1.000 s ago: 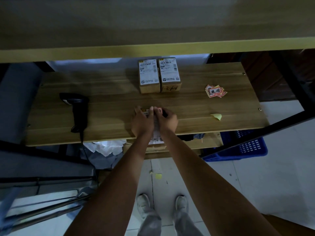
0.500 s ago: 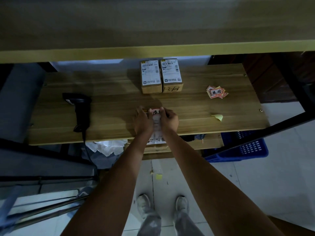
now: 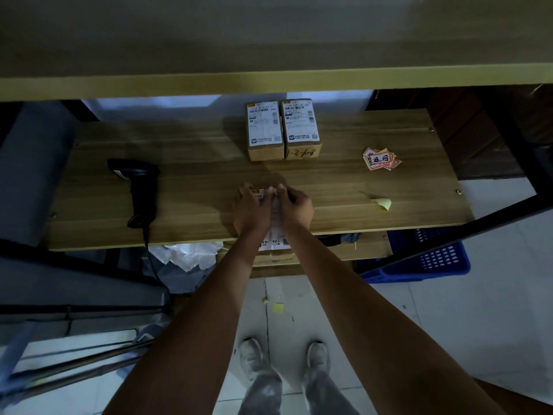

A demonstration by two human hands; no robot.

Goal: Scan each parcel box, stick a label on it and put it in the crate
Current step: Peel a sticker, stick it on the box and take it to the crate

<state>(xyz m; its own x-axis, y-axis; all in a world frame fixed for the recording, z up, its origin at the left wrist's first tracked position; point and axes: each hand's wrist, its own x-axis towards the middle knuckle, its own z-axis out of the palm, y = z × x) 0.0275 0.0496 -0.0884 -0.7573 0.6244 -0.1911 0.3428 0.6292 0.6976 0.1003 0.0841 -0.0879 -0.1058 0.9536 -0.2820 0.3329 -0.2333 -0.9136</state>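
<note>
A brown parcel box [image 3: 274,239] with a white shipping label lies at the front edge of the wooden table [image 3: 194,175], overhanging it. My left hand [image 3: 250,208] lies flat on the box's left side. My right hand [image 3: 294,202] rests beside it, with bent fingers pressing the box top where the two hands meet. The hands hide the red label. Two more labelled boxes [image 3: 265,127] [image 3: 300,124] stand side by side at the back. A pile of red labels [image 3: 380,159] lies at the right. The blue crate [image 3: 431,259] sits on the floor under the table's right end.
A black handheld scanner [image 3: 140,187] lies on the table's left, its cable hanging over the front edge. A yellow scrap of backing paper [image 3: 384,203] lies at the right front. An upper shelf [image 3: 269,79] overhangs the table. Crumpled white paper [image 3: 188,253] sits below.
Half a second ago the red label showed between my hands on the box; now my fingertips have closed over it and it is hidden. The box has stayed in place.
</note>
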